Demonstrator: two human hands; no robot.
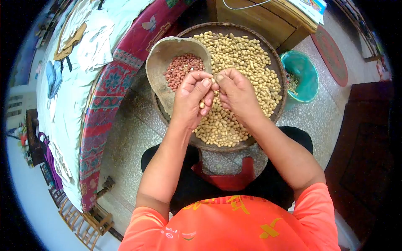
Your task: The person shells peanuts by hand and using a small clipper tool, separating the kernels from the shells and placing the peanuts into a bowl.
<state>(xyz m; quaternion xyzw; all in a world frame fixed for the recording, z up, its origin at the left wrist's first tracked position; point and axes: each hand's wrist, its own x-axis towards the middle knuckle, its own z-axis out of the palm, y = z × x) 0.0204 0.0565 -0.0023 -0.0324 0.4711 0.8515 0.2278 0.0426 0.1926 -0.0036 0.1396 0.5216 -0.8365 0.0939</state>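
Centrally, left hand (190, 98) and right hand (236, 90) pinch one peanut (213, 80) between fingertips, above the peanut-filled basket (279, 67); its axis is too hidden to tell. Scoop (161, 58) of red kernels beside. Speckled floor (125, 138), green bin (307, 71).

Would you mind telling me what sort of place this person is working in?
Most likely a room in a home, perhaps a bedroom. A bed with a patterned cover runs along one side, a wooden cabinet stands ahead, and a round basket of unshelled peanuts sits on the speckled stone floor.
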